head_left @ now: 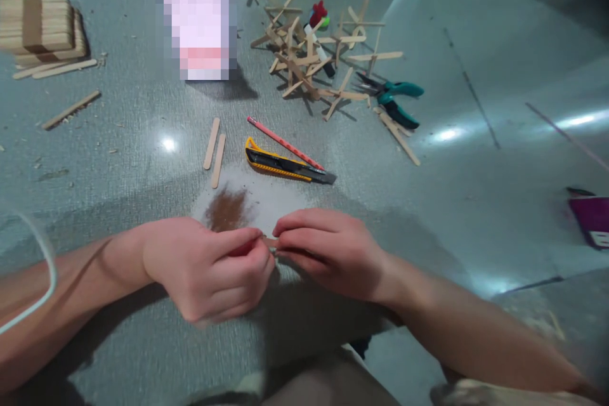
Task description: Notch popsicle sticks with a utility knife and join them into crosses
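Observation:
My left hand (214, 266) and my right hand (333, 250) meet low in the middle of the view, fingertips almost touching. Between them a short piece of a wooden craft stick (271, 242) shows, pinched from both sides; most of it is hidden by the fingers. Beneath the hands lies a pale dusty patch with a brown powder pile (228, 208). Just beyond are two loose craft sticks (215, 152), a yellow and black utility knife (280, 163) with its blade to the right, and a red pencil (285, 143).
Bundled craft sticks (35, 25) lie at the far left. Crossed stick pieces (304, 63) are heaped at the back, with teal-handled pliers (397, 101) beside them. A blurred-out white object (200, 13) stands behind. A white cable (50, 266) crosses my left forearm; a purple box (590, 219) sits far right.

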The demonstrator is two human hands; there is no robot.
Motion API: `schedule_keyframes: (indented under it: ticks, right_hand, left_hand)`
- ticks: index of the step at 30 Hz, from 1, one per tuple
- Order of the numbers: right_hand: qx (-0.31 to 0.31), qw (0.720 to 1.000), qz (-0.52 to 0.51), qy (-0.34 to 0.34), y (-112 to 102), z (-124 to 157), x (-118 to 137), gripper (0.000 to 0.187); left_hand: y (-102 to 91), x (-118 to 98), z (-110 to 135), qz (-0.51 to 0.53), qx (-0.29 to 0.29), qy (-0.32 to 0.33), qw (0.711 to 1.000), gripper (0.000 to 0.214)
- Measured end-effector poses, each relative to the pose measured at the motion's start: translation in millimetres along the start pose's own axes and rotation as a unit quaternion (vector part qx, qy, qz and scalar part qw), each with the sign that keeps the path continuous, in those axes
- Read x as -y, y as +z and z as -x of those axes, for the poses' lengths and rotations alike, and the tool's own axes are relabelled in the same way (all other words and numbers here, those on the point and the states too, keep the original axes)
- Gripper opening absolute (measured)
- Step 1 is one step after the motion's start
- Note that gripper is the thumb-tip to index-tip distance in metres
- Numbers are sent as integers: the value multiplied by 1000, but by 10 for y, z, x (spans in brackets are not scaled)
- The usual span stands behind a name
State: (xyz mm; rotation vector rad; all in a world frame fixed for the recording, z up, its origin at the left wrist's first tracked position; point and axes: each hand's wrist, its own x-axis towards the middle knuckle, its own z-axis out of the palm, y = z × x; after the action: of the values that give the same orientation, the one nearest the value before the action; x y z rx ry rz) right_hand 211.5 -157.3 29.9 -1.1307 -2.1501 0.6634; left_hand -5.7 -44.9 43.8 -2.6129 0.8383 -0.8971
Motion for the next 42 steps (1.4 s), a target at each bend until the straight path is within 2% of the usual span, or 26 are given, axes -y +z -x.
schedule_keyframes:
  ticks: [5, 7, 9, 12, 14, 15, 16, 17, 18, 19, 20, 22, 23, 24, 25, 26, 27, 28, 29, 30, 31, 32, 33, 35, 37, 42]
  right_hand:
    - [83, 995, -27, 56, -10, -46, 33, 15]
    - [87, 993, -41, 61, -24, -48, 26, 15]
    - [73, 994, -61, 57, -40, -36, 6, 14]
    - [46, 994, -88, 38, -63, -2, -41, 15]
    - [28, 995, -95, 28, -76, 21, -70, 16]
    - [19, 995, -97, 25, -83, 31, -82, 15]
    - [12, 995, -99, 23, -91, 40, -90, 15]
    - [5, 995, -99, 21, -100, 46, -97, 15]
    - [-2, 995, -98, 19, -110, 52, -103, 15]
    - [-7, 995, -94, 18, -124, 56, -109, 14]
    - [-12, 996, -88, 19, -141, 60, -115, 14]
    - [-25, 996, -77, 22, -184, 71, -132, 13]
    - [-34, 996, -74, 28, -211, 78, -142, 13]
    - [-47, 996, -73, 36, -241, 87, -153, 13]
    - [-61, 994, -74, 47, -274, 98, -166, 12]
    - [-74, 993, -75, 59, -307, 109, -179, 12]
    - [-83, 991, -79, 69, -339, 120, -193, 13]
    - [-88, 990, -83, 76, -370, 130, -209, 13]
    - [-91, 989, -85, 79, -399, 139, -228, 13]
    - [-91, 989, -85, 80, -423, 146, -248, 13]
    - [-90, 989, -82, 80, -444, 150, -271, 12]
    - [-89, 990, -79, 80, -460, 151, -296, 10]
    - [-87, 990, -74, 82, -472, 148, -323, 9]
    - [-85, 990, -70, 87, -485, 133, -379, 6]
    - [-89, 989, -70, 99, -488, 99, -435, 5]
    - [-98, 987, -58, 110, -470, -96, -500, 7]
  left_hand:
    - [20, -19, -2, 10, 5, 22, 1000, 22]
    - [6, -30, 15, 7, 10, 26, 1000, 21]
    - [-27, -39, 39, -27, 46, 48, 997, 19]
    - [-92, -46, 68, -109, 147, 157, 970, 32]
    - [-121, -58, 80, -171, 202, 269, 926, 43]
    - [-127, -72, 88, -216, 213, 333, 893, 46]
    - [-127, -92, 102, -277, 217, 400, 846, 47]
    - [-121, -119, 123, -352, 208, 468, 783, 47]
    - [-110, -152, 153, -440, 190, 530, 699, 47]
    - [-94, -190, 191, -530, 165, 581, 595, 45]
    - [-76, -230, 235, -609, 132, 619, 479, 42]
    - [-40, -299, 328, -702, 93, 661, 248, 40]
    - [-27, -322, 368, -722, 81, 666, 167, 41]
    - [-18, -334, 397, -719, 99, 676, 125, 42]
    - [-15, -333, 413, -721, 96, 670, 152, 45]
    - [-17, -319, 413, -717, 86, 650, 238, 50]
    - [-23, -295, 397, -692, 90, 616, 365, 53]
    - [-29, -264, 368, -645, 92, 557, 515, 55]
    - [-33, -227, 328, -567, 99, 477, 664, 54]
    - [-33, -190, 282, -467, 105, 379, 792, 50]
    - [-28, -155, 233, -354, 90, 270, 891, 42]
    - [-17, -124, 185, -246, 67, 164, 953, 34]
    - [-4, -100, 141, -155, 43, 78, 984, 26]
    - [28, -71, 73, -42, 11, -14, 999, 21]
    - [53, -63, 37, 1, 3, -37, 999, 24]
    - [75, -79, 20, 25, 3, -48, 999, 23]
